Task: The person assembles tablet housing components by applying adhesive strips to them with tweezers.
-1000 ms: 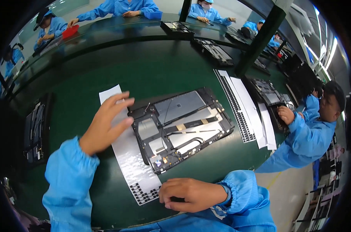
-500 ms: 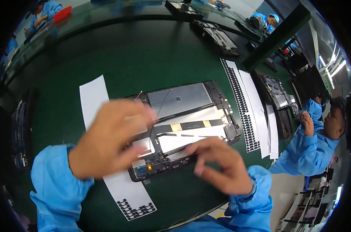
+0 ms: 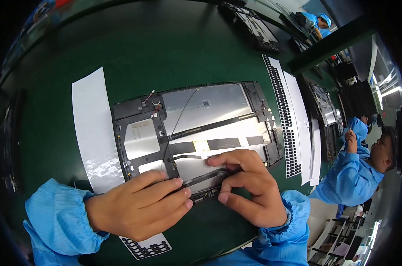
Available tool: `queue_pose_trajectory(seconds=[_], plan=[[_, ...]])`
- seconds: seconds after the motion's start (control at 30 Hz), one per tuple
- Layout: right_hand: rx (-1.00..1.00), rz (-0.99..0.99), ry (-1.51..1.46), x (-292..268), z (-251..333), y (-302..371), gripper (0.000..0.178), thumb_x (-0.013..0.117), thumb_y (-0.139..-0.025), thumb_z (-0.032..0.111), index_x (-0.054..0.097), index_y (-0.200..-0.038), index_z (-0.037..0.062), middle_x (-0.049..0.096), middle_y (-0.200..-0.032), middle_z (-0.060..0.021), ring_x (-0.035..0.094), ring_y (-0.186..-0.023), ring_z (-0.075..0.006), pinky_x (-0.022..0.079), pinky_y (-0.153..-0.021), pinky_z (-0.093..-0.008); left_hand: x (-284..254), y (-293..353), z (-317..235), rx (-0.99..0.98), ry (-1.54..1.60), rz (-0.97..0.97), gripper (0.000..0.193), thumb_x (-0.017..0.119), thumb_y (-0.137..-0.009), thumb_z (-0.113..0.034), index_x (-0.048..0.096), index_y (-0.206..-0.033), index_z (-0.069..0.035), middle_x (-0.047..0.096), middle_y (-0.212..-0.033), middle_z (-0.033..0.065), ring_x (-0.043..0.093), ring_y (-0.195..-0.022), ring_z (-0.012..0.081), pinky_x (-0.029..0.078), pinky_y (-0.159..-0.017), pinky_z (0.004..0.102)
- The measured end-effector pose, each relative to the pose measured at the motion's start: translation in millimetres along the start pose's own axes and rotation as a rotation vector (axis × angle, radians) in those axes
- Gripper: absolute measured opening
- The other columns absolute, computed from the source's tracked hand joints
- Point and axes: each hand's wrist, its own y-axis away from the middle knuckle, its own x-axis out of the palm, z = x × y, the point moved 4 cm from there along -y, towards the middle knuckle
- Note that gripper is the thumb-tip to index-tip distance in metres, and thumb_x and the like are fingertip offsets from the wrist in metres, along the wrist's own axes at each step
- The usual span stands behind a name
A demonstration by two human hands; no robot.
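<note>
An opened tablet-like device [image 3: 145, 139] lies on the green table, its silver metal plates, black frame, ribbon cables and thin wires exposed. My left hand [image 3: 141, 204] rests over its near left part, fingers stretched out toward the right and covering that corner. Whether anything small lies under those fingertips is hidden. My right hand [image 3: 254, 190] is at the near edge, right of the left hand. Its forefinger reaches over a metal plate beside a short black cable [image 3: 187, 156], while the thumb stays apart near the frame's edge. Nothing shows between them.
Left of the device lies a white sheet [image 3: 92, 119]; a piece with black stickers [image 3: 148, 248] shows below my left hand. Rightward are a sticker strip [image 3: 283, 117], white sheets [image 3: 300, 128] and more opened devices [image 3: 323, 104]. A co-worker in blue [image 3: 349, 173] is at the right.
My left hand has come down from above the device onto its near left part, uncovering the upper left corner. My right hand remains at the near edge, slightly more curled. The view has shifted slightly.
</note>
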Motion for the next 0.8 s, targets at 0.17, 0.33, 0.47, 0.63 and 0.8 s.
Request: queue_pose_trajectory(seconds=[0.17, 0.33, 0.47, 0.63, 0.8], plan=[[-0.020, -0.009, 0.042, 1, 0, 0, 0.008, 0.063, -0.066, 0.000, 0.058, -0.072, 0.0017, 0.052, -0.113, -0.0137, 0.047, -0.097, -0.0282, 0.037, -0.084, -0.0355, 1, -1, 1, 0.000, -0.002, -0.009, 0.026, 0.065, -0.074, -0.016, 0.064, -0.097, -0.004, 0.061, -0.099, 0.0111, 0.058, -0.092, 0.0253, 0.046, -0.079, 0.0386], [-0.023, -0.035, 0.069, 1, 0, 1, 0.009, 0.063, -0.066, 0.000, 0.058, -0.072, 0.0016, 0.053, -0.111, -0.0142, 0.047, -0.098, -0.0297, 0.036, -0.085, -0.0366, -3, -5, -6, -0.048, 0.034, -0.117, 0.022, 0.053, -0.077, -0.008, 0.063, -0.095, -0.001, 0.059, -0.104, 0.0114, 0.056, -0.097, 0.0250, 0.045, -0.081, 0.0351], [-0.027, -0.029, 0.085, 1, 1, 0, 0.009, 0.064, -0.065, 0.000, 0.058, -0.071, 0.0010, 0.053, -0.111, -0.0145, 0.048, -0.099, -0.0302, 0.036, -0.085, -0.0367, -3, -12, -13, 0.054, -0.014, 0.026, 0.024, 0.062, -0.077, -0.018, 0.064, -0.097, -0.004, 0.059, -0.110, 0.0092, 0.053, -0.105, 0.0249, 0.044, -0.082, 0.0385], [-0.026, -0.009, 0.052, -6, -4, 6, 0.013, 0.067, -0.061, -0.001, 0.060, -0.072, 0.0011, 0.055, -0.108, -0.0136, 0.051, -0.098, -0.0301, 0.040, -0.084, -0.0366, 4, -17, -15, 0.080, -0.114, 0.127, 0.020, 0.059, -0.079, -0.013, 0.064, -0.096, -0.004, 0.058, -0.112, 0.0079, 0.053, -0.105, 0.0234, 0.045, -0.079, 0.0336], [-0.098, -0.059, 0.103, -5, -1, 5, 0.019, 0.070, -0.056, -0.003, 0.061, -0.072, 0.0009, 0.057, -0.103, -0.0128, 0.053, -0.096, -0.0283, 0.043, -0.081, -0.0364, 8, -17, -12, 0.064, -0.102, 0.101, 0.020, 0.059, -0.079, -0.013, 0.064, -0.096, -0.005, 0.058, -0.112, 0.0075, 0.054, -0.104, 0.0225, 0.045, -0.078, 0.0329]])
